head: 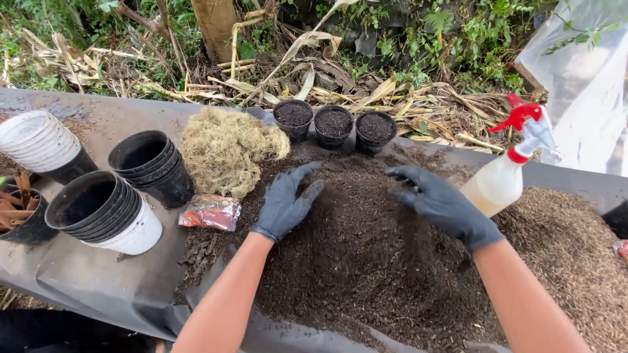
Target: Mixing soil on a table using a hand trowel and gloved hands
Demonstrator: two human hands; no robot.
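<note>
Dark soil pile (366,261): behind it, three small pots (333,123) stand filled. Left hand (286,202) and right hand (441,204) rest spread open on it, holding nothing; the stacked pots (147,163) to its left are unfilled.

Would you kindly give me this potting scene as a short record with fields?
Setting: outdoor table under a dark sheet
Left hand: black glove, flat on the soil pile
Right hand: black glove, fingers curled over the pile
Filled pots: three, in a row behind the pile
Empty pots: stacked at left
Spray bottle: right of the hands
Moss clump: behind the left hand
</note>
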